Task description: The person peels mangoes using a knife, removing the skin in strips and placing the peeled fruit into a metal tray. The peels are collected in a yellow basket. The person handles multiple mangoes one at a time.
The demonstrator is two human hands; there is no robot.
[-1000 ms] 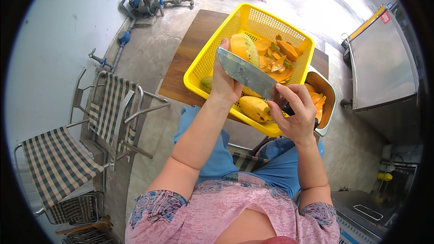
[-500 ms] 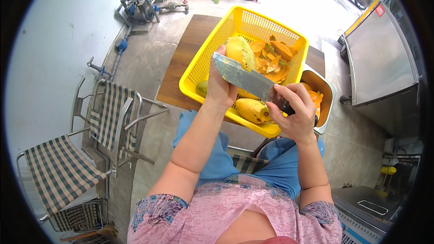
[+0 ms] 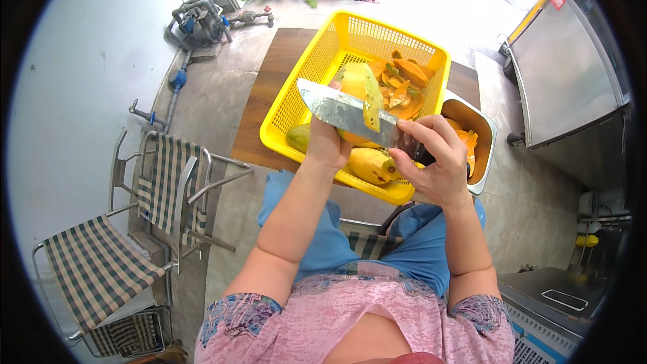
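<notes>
A partly peeled yellow papaya (image 3: 352, 79) is in my left hand (image 3: 327, 145), held over the yellow basket (image 3: 296, 74). My right hand (image 3: 438, 158) is closed on the dark handle of a broad-bladed knife (image 3: 337, 113). The blade points to the left and crosses in front of the papaya, hiding part of it and some left fingers. A strip of peel (image 3: 373, 104) hangs across the blade. Below my hands, a yellow papaya (image 3: 367, 165) lies in the basket near a greener one (image 3: 298, 137). Orange peelings (image 3: 408, 84) are heaped at the basket's right side.
The basket stands on a brown wooden table (image 3: 259, 104). Against its right side sits a metal pan (image 3: 486, 131) with orange pieces (image 3: 468, 141). Checked folding chairs (image 3: 101, 266) and pipework (image 3: 199, 23) are at left; a metal cabinet (image 3: 573, 74) is at right.
The knife has slid left and slightly down across the papaya. A peel strip now drapes over the blade. The motorbike at the upper right has left the view.
</notes>
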